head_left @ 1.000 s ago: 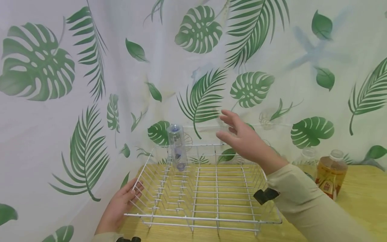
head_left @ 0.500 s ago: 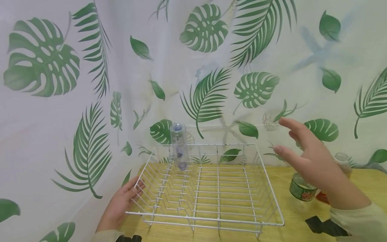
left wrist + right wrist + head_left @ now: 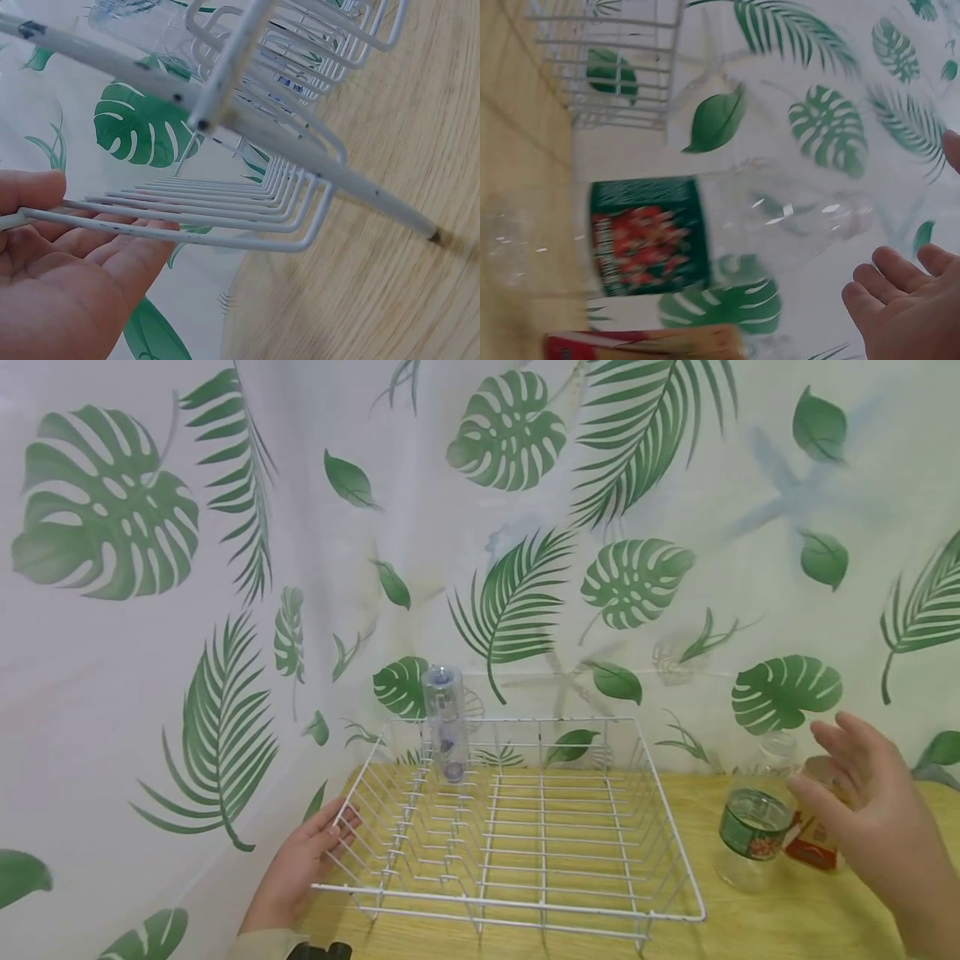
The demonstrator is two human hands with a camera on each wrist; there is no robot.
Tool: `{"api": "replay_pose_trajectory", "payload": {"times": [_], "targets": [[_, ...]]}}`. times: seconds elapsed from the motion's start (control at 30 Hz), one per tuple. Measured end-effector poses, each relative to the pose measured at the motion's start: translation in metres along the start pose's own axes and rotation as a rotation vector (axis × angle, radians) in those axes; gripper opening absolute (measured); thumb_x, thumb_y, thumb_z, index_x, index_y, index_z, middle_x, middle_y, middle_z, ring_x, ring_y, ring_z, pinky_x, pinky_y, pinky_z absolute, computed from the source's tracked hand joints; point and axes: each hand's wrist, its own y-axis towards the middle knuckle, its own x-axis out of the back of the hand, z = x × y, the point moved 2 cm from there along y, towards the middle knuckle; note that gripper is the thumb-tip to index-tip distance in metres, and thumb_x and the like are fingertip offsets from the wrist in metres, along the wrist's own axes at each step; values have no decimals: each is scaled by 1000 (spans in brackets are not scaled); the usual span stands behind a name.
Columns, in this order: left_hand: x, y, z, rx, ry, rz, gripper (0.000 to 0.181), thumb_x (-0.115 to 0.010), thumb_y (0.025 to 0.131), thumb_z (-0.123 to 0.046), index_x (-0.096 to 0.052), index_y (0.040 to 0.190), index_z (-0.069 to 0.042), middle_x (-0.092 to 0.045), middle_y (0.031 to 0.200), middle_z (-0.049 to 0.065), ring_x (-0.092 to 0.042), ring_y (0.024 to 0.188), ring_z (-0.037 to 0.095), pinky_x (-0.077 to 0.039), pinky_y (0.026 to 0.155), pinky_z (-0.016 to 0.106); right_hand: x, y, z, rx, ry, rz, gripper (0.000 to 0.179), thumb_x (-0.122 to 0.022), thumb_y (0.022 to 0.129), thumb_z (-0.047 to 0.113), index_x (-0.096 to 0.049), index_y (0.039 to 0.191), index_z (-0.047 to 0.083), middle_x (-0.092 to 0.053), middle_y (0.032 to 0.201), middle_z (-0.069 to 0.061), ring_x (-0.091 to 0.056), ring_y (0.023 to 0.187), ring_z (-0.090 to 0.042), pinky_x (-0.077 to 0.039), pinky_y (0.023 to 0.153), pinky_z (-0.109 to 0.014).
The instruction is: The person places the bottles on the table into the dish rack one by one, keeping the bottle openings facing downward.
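Observation:
A white wire dish rack (image 3: 510,905) stands on the wooden table. My left hand (image 3: 300,860) holds its left side; in the left wrist view the thumb lies over the top wire and the fingers pass beneath. A clear plastic bottle (image 3: 447,714) with bluish marks stands in the rack's back left part. My right hand (image 3: 881,818) is raised off to the right, fingers apart and nothing in them. Beside it stands a clear plastic bottle (image 3: 649,236) with a green label. Behind the hand, a bottle with a red and orange label (image 3: 816,846) is partly hidden.
A white curtain (image 3: 510,627) printed with green leaves hangs close behind the table and along its left side. Wooden tabletop (image 3: 832,918) shows to the right of the rack, in front of the bottles.
My right hand has moved away from above the rack to the right, over to the bottles, uncovering the green-labelled one. The left hand and the rack keep their places.

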Motion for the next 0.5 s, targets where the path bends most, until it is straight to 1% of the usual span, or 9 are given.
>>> {"api": "replay_pose_trajectory", "payload": {"times": [0.03,0.1,0.23,0.33,0.4,0.5], "targets": [[-1,0,0,0,-3,0,50,-30,102,-9,-16,150,-6,-26,149,19,-29,135,31,-25,109,43,0,-2,-8,-12,8,-3,82,-60,93,22,-2,150,31,-17,154,-2,-23,133,-3,-17,92,2],[-2,1,1,1,-2,7,50,-30,102,-9,-16,150,-7,-25,150,18,-29,135,31,-25,109,43,-1,-6,-22,-35,42,11,83,-59,93,20,0,151,29,-15,155,-5,-17,137,-6,-17,95,2],[-2,0,3,1,24,11,50,-30,102,-7,-18,150,-8,-27,149,18,-30,134,31,-26,109,42,-9,-10,-46,-67,101,89,84,-57,95,18,5,150,31,-8,156,-8,-13,140,-9,-19,97,-1],[0,0,3,4,47,1,49,-30,102,-8,-19,150,-9,-28,148,17,-30,133,32,-27,108,42,-17,-10,-58,-98,142,164,83,-55,96,20,8,149,33,-3,156,-12,-9,141,-17,-23,95,-1],[0,-1,2,6,53,0,49,-30,102,-9,-19,150,-9,-28,148,17,-30,133,33,-26,109,42,-23,-12,-66,-121,167,206,82,-53,97,22,10,148,33,-1,155,-19,-8,141,-27,-24,93,0],[0,-2,-1,11,48,10,49,-29,103,-10,-17,150,-9,-26,149,18,-29,134,34,-25,109,43,-30,-12,-74,-176,173,261,84,-53,97,27,14,148,33,2,153,-23,-4,138,-40,-25,91,0]]}}
